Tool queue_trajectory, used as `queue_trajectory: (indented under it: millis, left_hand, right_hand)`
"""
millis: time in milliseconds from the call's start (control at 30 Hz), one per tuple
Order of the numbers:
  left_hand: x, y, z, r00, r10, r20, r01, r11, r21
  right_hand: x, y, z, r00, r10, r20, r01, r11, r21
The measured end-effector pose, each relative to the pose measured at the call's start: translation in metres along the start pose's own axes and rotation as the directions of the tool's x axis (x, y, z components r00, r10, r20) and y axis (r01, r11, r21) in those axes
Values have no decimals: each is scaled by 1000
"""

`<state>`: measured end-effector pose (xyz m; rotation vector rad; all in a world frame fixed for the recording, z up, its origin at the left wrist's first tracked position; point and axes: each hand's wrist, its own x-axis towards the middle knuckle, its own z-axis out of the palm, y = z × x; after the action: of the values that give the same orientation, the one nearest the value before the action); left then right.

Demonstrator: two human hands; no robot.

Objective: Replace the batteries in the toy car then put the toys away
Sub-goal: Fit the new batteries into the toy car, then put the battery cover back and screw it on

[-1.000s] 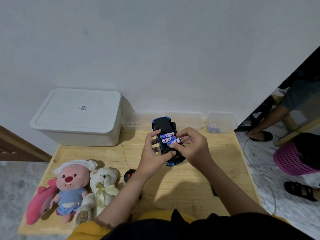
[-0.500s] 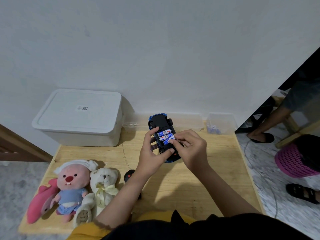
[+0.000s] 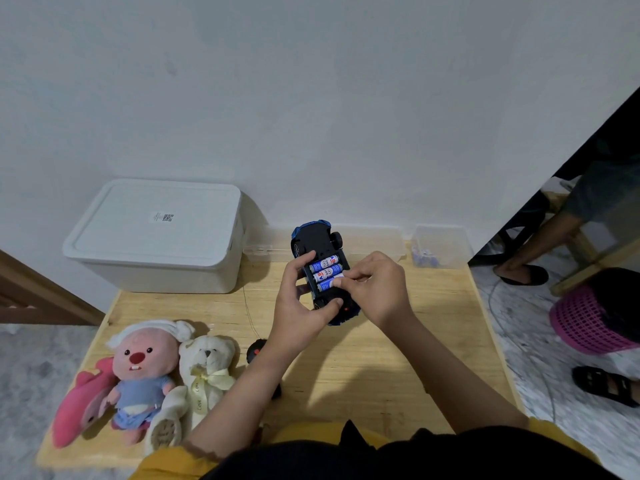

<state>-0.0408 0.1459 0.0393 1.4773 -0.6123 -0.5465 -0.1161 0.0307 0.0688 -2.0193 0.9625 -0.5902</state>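
Observation:
The blue toy car (image 3: 317,239) is held upside down above the wooden table (image 3: 398,368), its battery bay facing me. Three blue-and-white batteries (image 3: 325,268) lie side by side in the bay. My left hand (image 3: 299,306) grips the car from the left, thumb on its near end. My right hand (image 3: 375,289) pinches the right end of the nearest battery (image 3: 329,283) with fingertips and thumb. A pink beaver plush (image 3: 138,375), a cream teddy bear (image 3: 204,368) and a pink plush (image 3: 81,403) lie at the table's near left.
A lidded white storage box (image 3: 156,237) stands at the back left. A clear tray (image 3: 374,242) and a small clear tub with spare batteries (image 3: 426,256) line the wall. A black remote (image 3: 256,351) lies partly under my left forearm. Another person's feet and a pink basket (image 3: 588,323) are at the right.
Both hands lifted the car slightly up and left. My right fingers moved down onto the end of the nearest battery, which now sits lower in the bay.

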Motion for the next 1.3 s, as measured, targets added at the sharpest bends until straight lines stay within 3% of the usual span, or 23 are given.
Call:
queue_trajectory:
  millis: [133,300,400,600,867,1000,1200,1300]
  left_hand:
    - [-2,7,-1,1000,-11,12,11,1000,1]
    - [-2,11,-1,999,-21,25,20,1000,6]
    - [-1,11,-1,999,-34,30,34,999,8]
    - [-6,12,-4,998,-46,49,44,998,45]
    - [-20,3,-7,987,-117,112,110,992,66]
    - [-27,-5,-7,972,-181,147,180,983,20]
    - [-44,-24,-8,951,-248,182,247,969,31]
    - [-51,-32,-9,947,-264,185,255,964,70]
  right_hand:
    - [12,-5,-11,986,130,107,-143,982,122]
    - [8,-7,-11,997,36,66,-43,992,115]
    - [3,-9,-8,997,-59,55,56,997,49]
    - [4,-11,-12,967,-148,210,193,957,-217]
    - [-12,4,-8,939,-122,320,234,911,-340]
    - [-27,17,-3,976,-67,206,91,990,-107]
    - [-56,47,3,998,34,45,-42,979,199]
    - [-69,72,-2,998,58,-32,-56,997,56]
